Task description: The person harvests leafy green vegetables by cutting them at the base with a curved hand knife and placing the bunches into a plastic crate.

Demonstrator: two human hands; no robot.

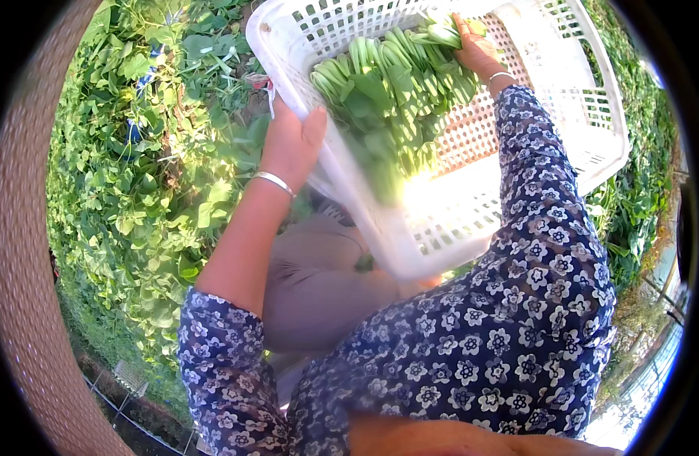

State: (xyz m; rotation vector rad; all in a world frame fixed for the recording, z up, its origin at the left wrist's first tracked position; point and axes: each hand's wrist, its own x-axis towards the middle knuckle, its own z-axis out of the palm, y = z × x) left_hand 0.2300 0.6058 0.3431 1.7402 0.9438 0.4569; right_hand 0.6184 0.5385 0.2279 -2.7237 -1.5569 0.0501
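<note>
A white slatted plastic crate (pixel 403 256) is tilted in front of me. My left hand (pixel 295 137) grips its left rim, thumb over the edge, beside a red and white tie. Inside the crate, leafy greens with pale stalks (pixel 395 85) lie packed in a row toward the far left corner, stalk ends mostly pointing away from me. At the far end of that row, my right hand (pixel 477 54) holds a small bunch of greens (pixel 440 34). Its palm side and some fingers are hidden. Strong sunlight washes out the crate's near floor.
Dense leafy plants (pixel 144 228) cover the ground on the left, with blue material (pixel 134 131) among them. More plants (pixel 628 228) grow on the right. My bent knees in grey trousers (pixel 326 308) are below the crate. Another pale crate (pixel 130 379) stands at lower left.
</note>
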